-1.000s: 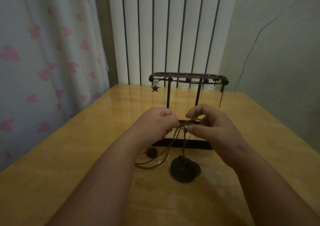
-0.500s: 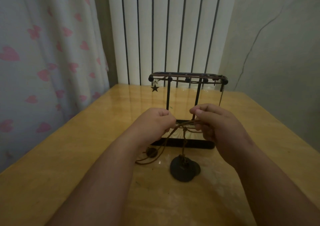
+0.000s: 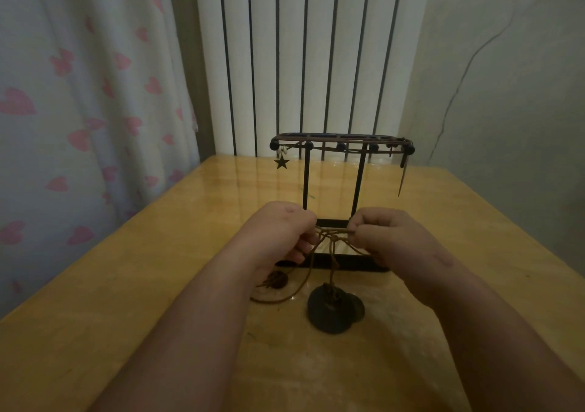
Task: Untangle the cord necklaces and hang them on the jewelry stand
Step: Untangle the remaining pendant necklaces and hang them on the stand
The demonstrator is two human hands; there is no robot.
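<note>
Left hand (image 3: 278, 234) and right hand (image 3: 389, 240) are held near each other, apart, before the jewelry stand (image 3: 342, 141) at the middle of the tabletop (image 3: 142, 285). Each is curled round the brown cord necklaces (image 3: 335, 230), a short taut length being pinched between them. Thin tangled strands are seen hanging to a dark round pendant (image 3: 330, 315) resting on the tabletop. A smaller pendant (image 3: 277, 279) lies beside the left wrist. A star charm (image 3: 281, 162) is hung at the stand's left end.

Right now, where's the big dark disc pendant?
Head view, centre: the disc pendant lies on the table in front of the jewelry stand, below the gap between the left hand and right hand.
</note>
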